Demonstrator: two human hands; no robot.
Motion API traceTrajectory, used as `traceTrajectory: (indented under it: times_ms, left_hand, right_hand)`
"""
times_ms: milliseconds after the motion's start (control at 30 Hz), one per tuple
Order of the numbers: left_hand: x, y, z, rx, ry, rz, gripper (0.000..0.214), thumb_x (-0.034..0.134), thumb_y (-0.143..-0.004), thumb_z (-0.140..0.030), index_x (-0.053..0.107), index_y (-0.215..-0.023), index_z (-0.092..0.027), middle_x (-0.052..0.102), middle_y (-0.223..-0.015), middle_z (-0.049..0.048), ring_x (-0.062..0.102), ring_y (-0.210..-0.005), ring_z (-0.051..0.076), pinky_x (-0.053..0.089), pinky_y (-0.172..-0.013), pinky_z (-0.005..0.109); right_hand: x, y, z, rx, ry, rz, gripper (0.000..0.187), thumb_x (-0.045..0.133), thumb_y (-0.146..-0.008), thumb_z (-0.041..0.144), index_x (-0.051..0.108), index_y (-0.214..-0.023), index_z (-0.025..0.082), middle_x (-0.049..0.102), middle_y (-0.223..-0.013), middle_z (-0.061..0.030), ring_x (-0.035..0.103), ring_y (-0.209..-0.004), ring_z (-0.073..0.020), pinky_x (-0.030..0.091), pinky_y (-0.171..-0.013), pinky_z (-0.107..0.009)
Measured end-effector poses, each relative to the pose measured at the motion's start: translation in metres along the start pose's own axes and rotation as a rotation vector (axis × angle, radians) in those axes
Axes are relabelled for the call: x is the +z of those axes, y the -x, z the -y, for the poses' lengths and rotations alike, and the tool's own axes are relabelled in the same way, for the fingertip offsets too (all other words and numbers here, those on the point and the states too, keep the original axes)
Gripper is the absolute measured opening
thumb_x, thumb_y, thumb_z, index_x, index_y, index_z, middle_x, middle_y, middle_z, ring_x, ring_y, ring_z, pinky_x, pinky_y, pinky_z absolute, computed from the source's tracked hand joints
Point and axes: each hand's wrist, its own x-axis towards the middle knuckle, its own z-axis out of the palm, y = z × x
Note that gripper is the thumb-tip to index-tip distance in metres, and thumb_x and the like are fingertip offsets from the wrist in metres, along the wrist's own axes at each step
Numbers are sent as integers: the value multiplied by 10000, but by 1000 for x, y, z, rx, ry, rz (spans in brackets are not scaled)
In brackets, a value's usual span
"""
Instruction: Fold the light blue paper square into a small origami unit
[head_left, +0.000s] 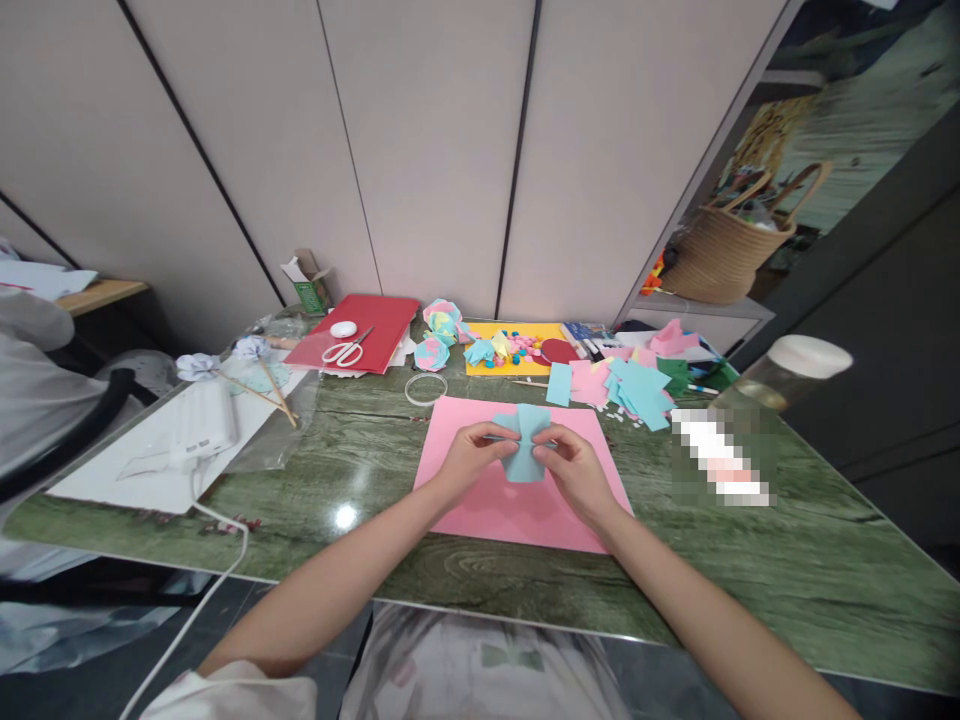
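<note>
Between my two hands is a piece of light blue paper point(529, 465) with creases or folds in it, held above a pink sheet point(480, 515). My left hand point(480, 450) pinches the paper's left side between thumb and fingers. On the right side, my right hand point(574, 462) grips it the same way, thumb in front. Fingers partly cover the paper, so its full shape is hard to make out. The pink sheet lies flat on the green table point(360, 440) beneath both hands.
Blue paper pieces point(641, 390) and pink ones point(589, 382) lie behind right. White scissors point(346, 350) rest on a red folder point(382, 320). Paper balls point(432, 352) stand at the back. A lidded bottle point(780, 372) is at right, a white charger point(206, 420) with cable at left.
</note>
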Motion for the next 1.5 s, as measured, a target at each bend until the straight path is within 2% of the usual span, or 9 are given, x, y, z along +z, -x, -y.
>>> traceTrajectory:
  times_ms: [133, 233, 367, 500, 633, 900, 1133, 1300, 1500]
  left_hand:
    - [0, 0, 2, 6, 6, 34, 189, 707, -582, -281, 641, -705, -153, 592, -700, 20, 529, -658, 124, 410, -604, 242]
    - [2, 1, 0, 43, 37, 73, 157, 694, -603, -274, 633, -697, -164, 592, -898, 48, 546, -810, 162, 413, -679, 269]
    - [4, 2, -5, 96, 15, 105, 112, 677, -627, -263, 629, -668, -169, 420, -1264, 64, 405, -1132, 232, 361, -855, 329]
    - [4, 2, -8, 106, -17, 113, 119, 672, -634, -274, 612, -651, -174, 371, -1315, 55, 338, -1195, 231, 311, -919, 354]
    - [5, 3, -8, 87, -16, 125, 165, 676, -628, -297, 583, -636, -161, 410, -1283, 78, 364, -1176, 239, 335, -889, 354]
    - [6, 5, -11, 61, 13, 207, 120, 646, -667, -233, 559, -685, -153, 544, -1073, 88, 454, -1083, 230, 386, -819, 328]
    - [4, 3, -9, 93, -114, 185, 113, 623, -686, -230, 542, -691, -151, 550, -911, 70, 493, -986, 205, 389, -788, 299]
    - [3, 1, -9, 170, -283, 97, 150, 640, -664, -251, 530, -660, -149, 510, -907, 62, 477, -981, 203, 388, -706, 250]
    - [2, 0, -5, 120, -314, 100, 213, 629, -663, -296, 478, -637, -148, 499, -691, -1, 489, -669, 121, 374, -606, 231]
  right_hand:
    - [1, 0, -3, -5, -1, 28, 159, 627, -664, 340, 553, -728, 214, 508, -725, -4, 502, -673, -145, 428, -544, -254]
    - [1, 0, -3, -24, -8, 44, 140, 624, -672, 326, 548, -716, 216, 505, -759, -6, 516, -737, -155, 443, -604, -271]
    - [2, 0, 1, -48, 2, 23, 101, 628, -674, 291, 564, -697, 216, 493, -1025, -43, 496, -971, -191, 428, -793, -336]
    - [4, 1, 5, -41, 42, 7, 96, 620, -683, 306, 579, -689, 219, 372, -1270, -45, 414, -1122, -228, 395, -875, -398]
    - [5, 1, 7, -68, 75, 25, 94, 592, -714, 313, 572, -692, 224, 327, -1320, -31, 363, -1175, -234, 358, -915, -435]
    - [4, 2, 9, -155, 236, 44, 77, 586, -729, 283, 559, -691, 223, 458, -1139, -51, 392, -1133, -204, 297, -965, -406]
    - [2, 4, 14, -223, 385, -13, 44, 581, -733, 269, 567, -722, 228, 487, -1025, -46, 444, -1042, -202, 335, -911, -390]
    - [1, 4, 15, -227, 409, 1, 28, 572, -735, 244, 562, -722, 221, 502, -977, -45, 470, -987, -198, 360, -867, -369]
    - [2, 4, 17, -193, 379, 37, 39, 550, -740, 229, 536, -720, 198, 541, -830, -31, 509, -827, -172, 394, -753, -314]
